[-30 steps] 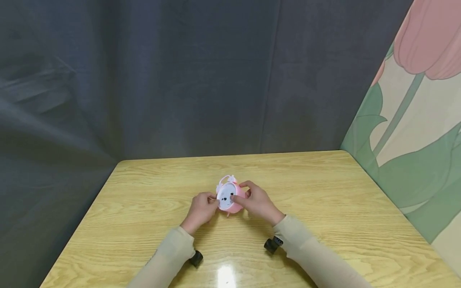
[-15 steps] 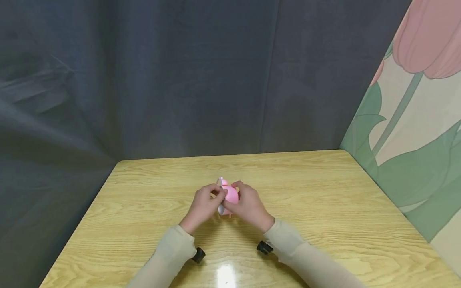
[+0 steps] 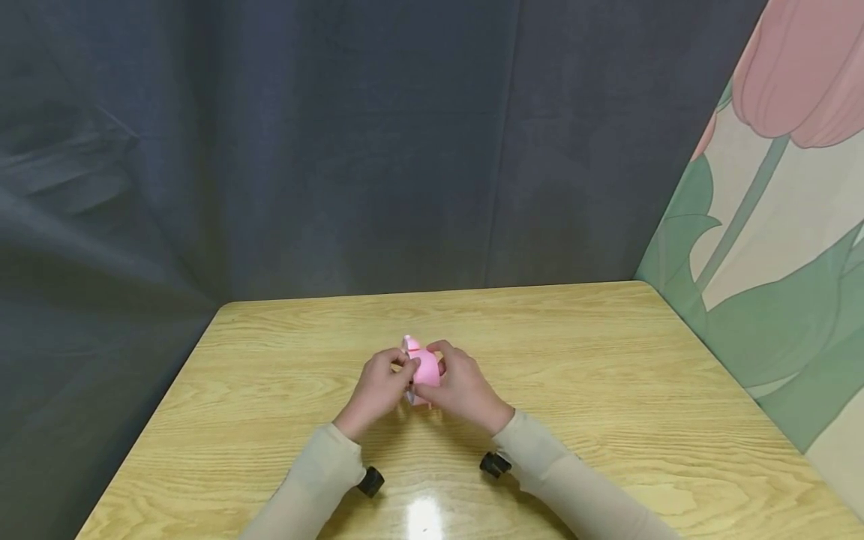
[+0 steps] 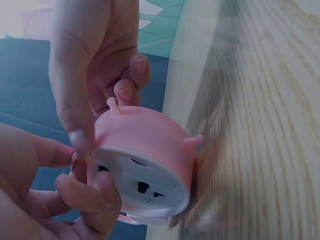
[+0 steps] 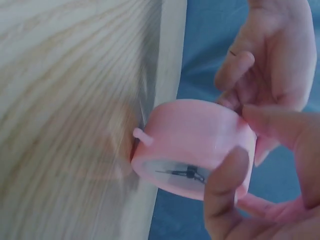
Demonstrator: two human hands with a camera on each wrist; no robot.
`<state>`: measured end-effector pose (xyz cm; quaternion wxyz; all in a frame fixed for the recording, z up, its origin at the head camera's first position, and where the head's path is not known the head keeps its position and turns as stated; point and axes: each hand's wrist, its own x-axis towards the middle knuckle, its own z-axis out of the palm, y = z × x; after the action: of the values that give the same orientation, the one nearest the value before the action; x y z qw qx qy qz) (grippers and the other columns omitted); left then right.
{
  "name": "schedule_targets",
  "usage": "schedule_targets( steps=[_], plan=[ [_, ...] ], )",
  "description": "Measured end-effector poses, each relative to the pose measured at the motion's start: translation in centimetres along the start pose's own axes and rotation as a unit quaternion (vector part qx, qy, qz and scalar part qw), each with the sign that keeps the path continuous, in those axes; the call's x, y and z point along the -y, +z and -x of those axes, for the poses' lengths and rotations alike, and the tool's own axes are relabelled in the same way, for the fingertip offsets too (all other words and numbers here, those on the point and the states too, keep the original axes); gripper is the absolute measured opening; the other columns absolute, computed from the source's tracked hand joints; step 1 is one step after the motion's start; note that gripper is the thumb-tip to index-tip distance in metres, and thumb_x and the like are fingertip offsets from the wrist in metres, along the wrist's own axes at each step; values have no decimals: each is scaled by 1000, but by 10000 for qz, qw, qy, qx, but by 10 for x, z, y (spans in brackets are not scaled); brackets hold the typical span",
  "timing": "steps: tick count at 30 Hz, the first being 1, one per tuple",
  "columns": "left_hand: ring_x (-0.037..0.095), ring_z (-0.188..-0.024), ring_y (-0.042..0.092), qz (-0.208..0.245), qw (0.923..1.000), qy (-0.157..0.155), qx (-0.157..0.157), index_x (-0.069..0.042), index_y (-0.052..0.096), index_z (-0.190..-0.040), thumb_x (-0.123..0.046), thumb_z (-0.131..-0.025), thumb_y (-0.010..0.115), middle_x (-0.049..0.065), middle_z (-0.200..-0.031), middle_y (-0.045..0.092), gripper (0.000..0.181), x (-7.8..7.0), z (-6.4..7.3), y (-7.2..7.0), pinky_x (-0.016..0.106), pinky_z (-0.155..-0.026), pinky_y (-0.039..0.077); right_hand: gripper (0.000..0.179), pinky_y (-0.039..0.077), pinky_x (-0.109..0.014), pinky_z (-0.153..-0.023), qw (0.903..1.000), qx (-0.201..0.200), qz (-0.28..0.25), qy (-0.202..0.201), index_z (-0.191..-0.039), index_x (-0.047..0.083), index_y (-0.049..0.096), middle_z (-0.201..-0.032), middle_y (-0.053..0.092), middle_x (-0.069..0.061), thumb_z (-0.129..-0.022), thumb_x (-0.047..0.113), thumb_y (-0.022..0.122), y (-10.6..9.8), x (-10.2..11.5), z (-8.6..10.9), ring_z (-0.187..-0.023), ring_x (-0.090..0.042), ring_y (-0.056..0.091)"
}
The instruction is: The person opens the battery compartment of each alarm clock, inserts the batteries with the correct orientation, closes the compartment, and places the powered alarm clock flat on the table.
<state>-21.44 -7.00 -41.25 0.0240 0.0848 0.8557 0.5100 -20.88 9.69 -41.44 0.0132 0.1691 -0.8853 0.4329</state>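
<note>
A small pink twin-bell alarm clock (image 3: pixel 427 369) is held between both hands, low over the middle of the table. Its pink side faces up toward the head camera. The white back (image 4: pixel 167 187) with black knobs (image 4: pixel 143 187) shows in the left wrist view, and the dial (image 5: pixel 167 172) in the right wrist view. My left hand (image 3: pixel 378 386) pinches the clock at its left edge, fingertips against the back. From the right, my right hand (image 3: pixel 466 390) grips the round body between thumb and fingers. The fingers partly hide one knob.
A wood-grain table (image 3: pixel 574 360) lies under the hands. Dark curtain cloth (image 3: pixel 378 150) hangs behind and to the left, and a tulip-painted wall (image 3: pixel 763 270) borders the right. Black wrist cameras (image 3: pixel 370 481) sit under both beige sleeves (image 3: pixel 317 472).
The clock has turned so that its white, knobbed back faces left and its pink side shows from above. Both hands have drawn closer together, the right one moving left.
</note>
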Motion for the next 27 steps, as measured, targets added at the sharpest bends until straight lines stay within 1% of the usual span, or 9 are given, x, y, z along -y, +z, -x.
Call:
schedule_targets(
  steps=[2, 6, 9, 11, 14, 17, 21, 25, 27],
  plan=[
    [11, -51, 48, 53, 10000, -69, -9, -5, 63, -86, -23, -101, 57, 11, -89, 63, 25, 1, 0, -1, 25, -48, 41, 70, 49, -24, -49, 9994, 287, -217, 11, -136, 0, 48, -85, 61, -7, -77, 16, 83, -3, -3, -1, -59, -11, 56],
    [14, -56, 54, 200, 9997, -131, 28, -4, 63, -88, -23, -102, 56, 11, -85, 62, 25, 3, 0, -1, 25, -50, 43, 91, 51, -28, -57, 9921, 1006, -694, 268, -151, 2, 31, -90, 62, -9, -78, 15, 84, -8, -12, -4, -67, -15, 60],
    [14, -53, 53, 371, 9990, -197, 176, -3, 62, -91, -23, -103, 54, 11, -90, 61, 25, 5, 0, -1, 25, -48, 44, 102, 51, -30, -64, 9810, 1526, -1094, 491, -157, 4, 17, -94, 64, -9, -79, 16, 83, -10, -23, -7, -75, -16, 61],
    [14, -48, 49, 466, 9982, -255, 266, -2, 62, -93, -23, -103, 53, 12, -93, 61, 25, 6, 0, -1, 25, -45, 43, 104, 50, -29, -65, 9717, 1816, -1395, 587, -157, 6, 13, -95, 66, -10, -80, 14, 83, -9, -32, -10, -77, -16, 61],
    [14, -45, 46, 538, 9976, -291, 330, -2, 62, -96, -24, -104, 52, 14, -93, 61, 25, 8, -1, -1, 26, -43, 44, 102, 46, -28, -58, 9587, 2105, -1768, 727, -157, 11, 15, -92, 68, -11, -80, 10, 82, -9, -42, -13, -70, -15, 58],
    [17, -49, 49, 622, 9970, -305, 338, -2, 63, -96, -25, -104, 52, 14, -92, 62, 27, 9, -3, -2, 29, -45, 46, 95, 41, -27, -51, 9542, 2178, -1859, 867, -153, 16, 25, -91, 60, -10, -79, 10, 84, -12, -47, -16, -61, -15, 51],
    [20, -51, 50, 812, 9955, -374, 319, -1, 64, -96, -24, -103, 53, 13, -91, 62, 27, 10, -5, -2, 32, -46, 48, 85, 36, -26, -47, 9577, 2097, -1716, 972, -145, 17, 37, -92, 45, -10, -76, 14, 87, -16, -48, -17, -58, -15, 43],
    [20, -52, 49, 933, 9945, -385, 291, 0, 63, -96, -24, -103, 53, 14, -92, 61, 27, 13, -6, -2, 32, -44, 47, 83, 38, -26, -49, 9645, 1940, -1478, 1013, -141, 15, 40, -102, 48, -13, -74, 18, 88, -15, -47, -16, -60, -16, 42],
    [21, -56, 53, 974, 9942, -365, 266, 0, 61, -99, -24, -103, 53, 14, -96, 61, 26, 14, -6, -2, 31, -43, 47, 83, 43, -27, -52, 9697, 1804, -1324, 984, -141, 12, 40, -110, 53, -14, -74, 19, 89, -15, -46, -15, -65, -16, 48]
  ],
)
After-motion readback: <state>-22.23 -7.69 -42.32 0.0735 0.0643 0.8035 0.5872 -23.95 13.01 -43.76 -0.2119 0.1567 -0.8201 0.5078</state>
